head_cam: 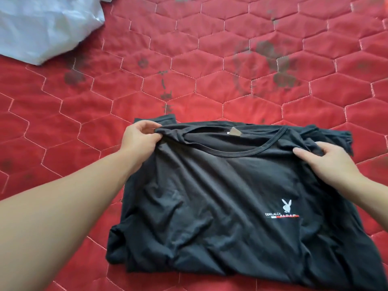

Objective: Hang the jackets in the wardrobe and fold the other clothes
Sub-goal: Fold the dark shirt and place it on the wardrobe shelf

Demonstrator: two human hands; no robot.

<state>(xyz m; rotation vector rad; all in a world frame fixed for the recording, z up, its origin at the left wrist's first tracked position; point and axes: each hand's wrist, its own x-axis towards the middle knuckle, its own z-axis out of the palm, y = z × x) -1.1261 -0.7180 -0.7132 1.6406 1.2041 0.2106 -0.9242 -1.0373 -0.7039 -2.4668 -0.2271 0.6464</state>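
1. Black T-shirt [220,196] spread front-up on red quilted bedcover [189,59], collar at far edge, printed logo [283,210] uppermost (laid flat, judged, so the fold lines run straight).
2. Left hand [139,137] pinching left shoulder seam just beside neckline; cloth gathered under thumb and fingers.
3. Right hand [323,158] gripping right shoulder likewise; thumb on top, fingers tucked beneath the fabric.
4. Both grips set at matching corners, probably to tension the top edge and square the garment for folding.
5. Sleeves appear already turned under; body wrinkled, needing smoothing.
6. White sheet or bag [42,28] lying far left, well apart from shirt.
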